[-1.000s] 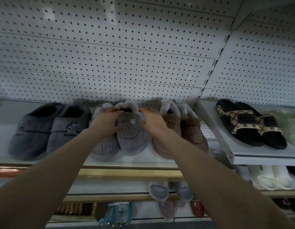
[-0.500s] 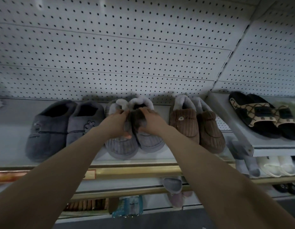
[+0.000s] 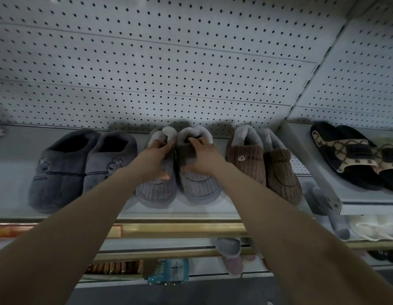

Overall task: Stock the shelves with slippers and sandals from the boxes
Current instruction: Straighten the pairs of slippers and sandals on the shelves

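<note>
Grips the grey slippers (image 3: 197, 188) on the shelf (image 3: 180, 211) with left hand (image 3: 154, 160) and right hand (image 3: 204, 160), brown slippers (image 3: 263, 170) at three o'clock.

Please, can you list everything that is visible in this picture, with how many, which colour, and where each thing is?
dark grey plush slippers: 2, dark grey, shelf, far left
light grey corduroy slippers: 2, light grey, shelf middle, under the hands
brown corduroy slippers: 2, brown, right of the light grey pair
strap sandals: 2, black and beige, neighbouring shelf at right
pegboard: 1, white, behind the shelves
shelf: 1, white, gold front strip
white slippers: count unclear, lower right
blue packet: 1, lower shelf
left hand: grips the left light grey slipper
right hand: grips the right one
</note>
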`<state>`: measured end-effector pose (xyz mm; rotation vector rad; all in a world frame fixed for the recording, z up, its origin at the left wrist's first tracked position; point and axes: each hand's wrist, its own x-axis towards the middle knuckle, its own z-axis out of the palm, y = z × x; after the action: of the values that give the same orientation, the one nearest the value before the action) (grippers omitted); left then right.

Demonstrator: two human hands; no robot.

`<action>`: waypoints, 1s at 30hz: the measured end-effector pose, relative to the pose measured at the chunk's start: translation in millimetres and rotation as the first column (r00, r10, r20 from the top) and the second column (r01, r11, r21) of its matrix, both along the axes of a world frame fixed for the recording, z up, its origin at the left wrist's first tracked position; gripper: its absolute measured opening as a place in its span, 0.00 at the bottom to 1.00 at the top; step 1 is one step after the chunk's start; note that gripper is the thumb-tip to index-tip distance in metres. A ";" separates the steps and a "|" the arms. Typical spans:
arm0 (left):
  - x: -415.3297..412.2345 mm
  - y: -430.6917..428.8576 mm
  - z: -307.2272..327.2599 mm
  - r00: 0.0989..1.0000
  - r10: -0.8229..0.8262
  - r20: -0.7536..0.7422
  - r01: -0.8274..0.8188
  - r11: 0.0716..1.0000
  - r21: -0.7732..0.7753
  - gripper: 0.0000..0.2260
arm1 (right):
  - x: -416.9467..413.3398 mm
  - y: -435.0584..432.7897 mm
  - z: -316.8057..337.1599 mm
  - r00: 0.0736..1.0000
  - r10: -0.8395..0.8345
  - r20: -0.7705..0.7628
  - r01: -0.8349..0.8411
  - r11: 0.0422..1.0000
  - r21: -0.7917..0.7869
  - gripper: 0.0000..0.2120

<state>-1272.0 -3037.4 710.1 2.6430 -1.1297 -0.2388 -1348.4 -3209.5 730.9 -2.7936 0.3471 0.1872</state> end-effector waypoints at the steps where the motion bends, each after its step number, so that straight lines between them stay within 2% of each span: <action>1: 0.7 -0.2 -0.2 1.000 0.008 -0.003 -0.008 1.000 0.004 0.47 | -0.1 -1.8 0.1 1.000 0.000 -0.001 0.000 1.000 0.000 0.40; 11: 1.0 -2.8 0.3 0.998 0.056 0.002 -0.056 0.998 0.024 0.46 | 4.3 -1.8 -2.4 0.998 -0.062 -0.011 0.062 0.998 0.017 0.39; 14: -2.2 -1.6 1.8 0.996 0.061 0.071 -0.065 0.996 0.065 0.44 | 4.1 -3.1 -3.7 0.998 -0.067 -0.010 0.068 0.997 0.034 0.36; 16: -3.5 -0.7 1.1 0.990 0.081 0.119 -0.094 0.990 0.109 0.43 | 3.8 -3.6 -3.0 0.998 -0.064 -0.022 0.065 0.997 0.051 0.38; 22: -3.3 -7.7 -6.7 0.993 0.096 0.067 -0.104 0.987 0.125 0.50 | 2.1 -6.6 -17.0 1.000 0.001 -0.025 -0.002 1.000 -0.009 0.48; 27: 0.3 -13.0 -5.2 0.991 0.106 0.087 -0.113 0.990 0.085 0.45 | 4.3 -8.5 -23.4 0.998 -0.043 0.034 0.043 0.999 0.002 0.46; 30: -2.3 -18.5 -5.8 0.990 0.123 0.075 -0.130 0.987 0.094 0.46 | 4.2 -13.8 -25.8 0.997 -0.069 0.033 0.069 0.998 0.011 0.47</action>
<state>-1274.3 -3055.9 704.3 2.8171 -0.9892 -0.1849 -1344.2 -3223.2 705.1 -2.7665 0.4322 0.1264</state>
